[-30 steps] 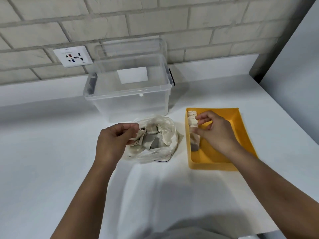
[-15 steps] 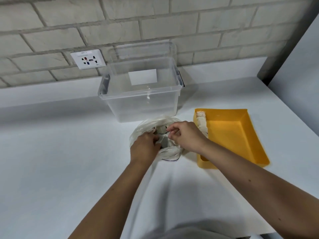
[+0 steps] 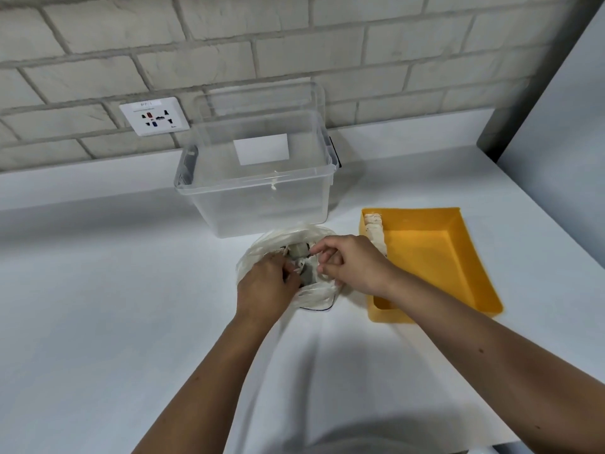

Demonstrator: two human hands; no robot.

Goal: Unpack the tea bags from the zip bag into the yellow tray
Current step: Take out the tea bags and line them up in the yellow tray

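Observation:
The clear zip bag [image 3: 316,298] lies crumpled on the white table, just left of the yellow tray [image 3: 435,253]. Tea bags [image 3: 299,252] show inside its open mouth. My left hand [image 3: 265,290] grips the bag's left side with curled fingers. My right hand [image 3: 350,265] reaches into the bag's mouth from the right, fingers curled and pinching at a tea bag there. A row of tea bags [image 3: 375,229] lines the tray's left wall; my right wrist hides the row's near end.
A clear plastic bin [image 3: 258,194] stands behind the zip bag, its lid leaning on the brick wall. A wall socket [image 3: 154,116] sits to its left. The table's right edge runs close past the tray.
My right hand left the tray and moved left into the zip bag's mouth. My left hand shifted right onto the bag. The view tilted and drew closer.

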